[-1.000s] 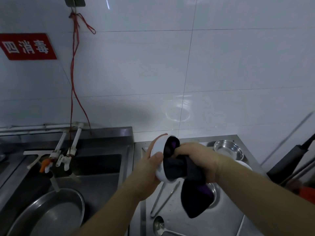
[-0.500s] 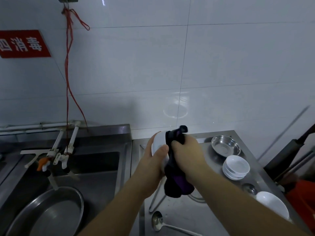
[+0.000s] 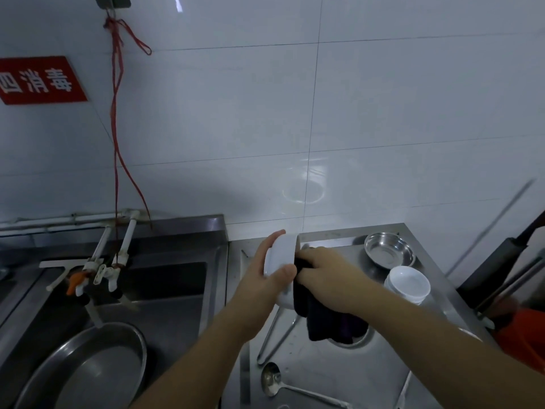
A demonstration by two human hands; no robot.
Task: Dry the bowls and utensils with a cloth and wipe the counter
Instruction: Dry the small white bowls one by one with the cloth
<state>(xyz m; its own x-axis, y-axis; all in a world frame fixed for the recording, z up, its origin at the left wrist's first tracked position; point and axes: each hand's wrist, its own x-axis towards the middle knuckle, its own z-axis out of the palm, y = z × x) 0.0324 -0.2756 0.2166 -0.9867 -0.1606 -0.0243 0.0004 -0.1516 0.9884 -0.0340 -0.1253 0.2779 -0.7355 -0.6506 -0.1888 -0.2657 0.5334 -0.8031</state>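
Your left hand [image 3: 262, 278] cups the white bowl [image 3: 281, 261] on edge above the counter's [image 3: 368, 367] back-left corner, its mouth facing right toward your right hand [image 3: 327, 278], whose curled fingers seemingly press the dark cloth [image 3: 327, 320] inside.

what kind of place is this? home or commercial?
Probably a commercial kitchen's wash station: a stainless steel sink and counter, a white tiled wall with a red Chinese sign reading "disinfect", and stacked white bowls waiting beside a steel dish.
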